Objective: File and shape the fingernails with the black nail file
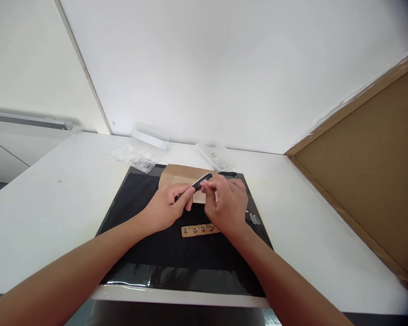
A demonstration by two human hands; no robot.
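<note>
A slim black strip with a rounded end and a pale edge, which looks like a nail file, is gripped between the thumb and fingers of my left hand. It slants up toward the right. My right hand is closed in a pinch by the file's upper end; whatever small thing its fingertips hold is hidden. Below the hands lies a wooden strip bearing several small round shiny pieces, its right end covered by my right hand. A tan sheet lies behind the file.
Under everything is a black mat with a glossy clear cover, on a white table. Several clear oval pieces lie at its right. Behind are a clear tray, a clear box and a small printed packet. A brown-framed panel stands right.
</note>
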